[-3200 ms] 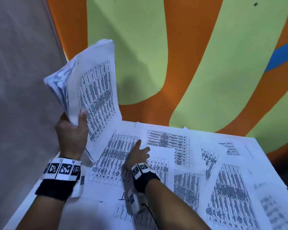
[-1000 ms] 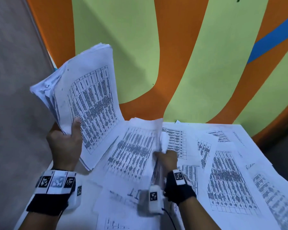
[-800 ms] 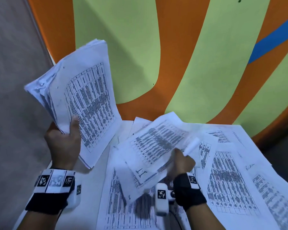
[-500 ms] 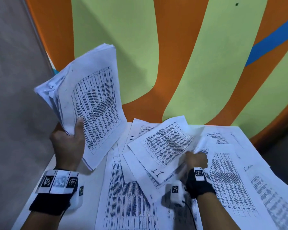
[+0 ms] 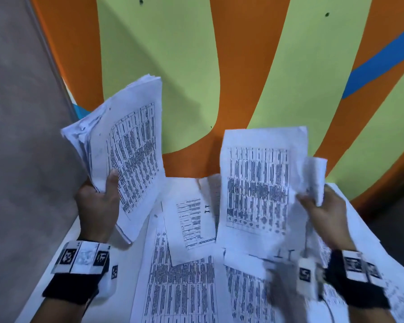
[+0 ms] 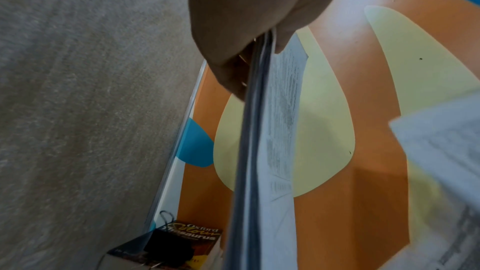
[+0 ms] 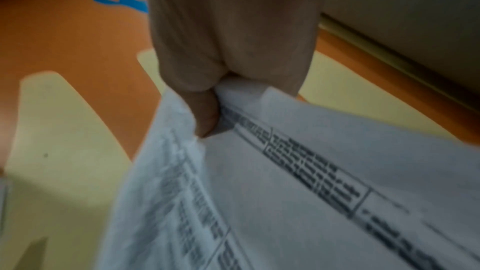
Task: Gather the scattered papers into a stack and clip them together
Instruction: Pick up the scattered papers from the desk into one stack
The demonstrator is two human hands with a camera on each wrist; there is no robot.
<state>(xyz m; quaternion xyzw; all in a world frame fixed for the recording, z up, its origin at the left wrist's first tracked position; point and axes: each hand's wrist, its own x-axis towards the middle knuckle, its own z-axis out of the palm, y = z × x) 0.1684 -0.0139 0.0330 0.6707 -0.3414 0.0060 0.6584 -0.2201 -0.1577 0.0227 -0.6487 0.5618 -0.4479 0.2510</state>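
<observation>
Orange, green and blue wall [image 5: 189, 66] backs my white table [image 5: 63, 250] strewn with printed papers [image 5: 180, 287]. My left hand [image 5: 96, 206] grips the gathered stack [image 5: 128, 155] upright, thumb pressed on its front; my right hand [image 5: 324, 210] pinches lifted sheets [image 5: 259, 190]. A black binder clip [image 6: 168, 247] rests on a book [image 6: 197, 239] titled "Oxford Colour Thesaurus".

It looks like a classroom or a school office. The wall [image 5: 278, 78] is painted in big orange, green and blue shapes. A white table [image 5: 63, 259] is covered with papers [image 5: 180, 290] full of printed lists. An Oxford thesaurus [image 6: 193, 239] sits in the corner with a black clip [image 6: 170, 248] on it
</observation>
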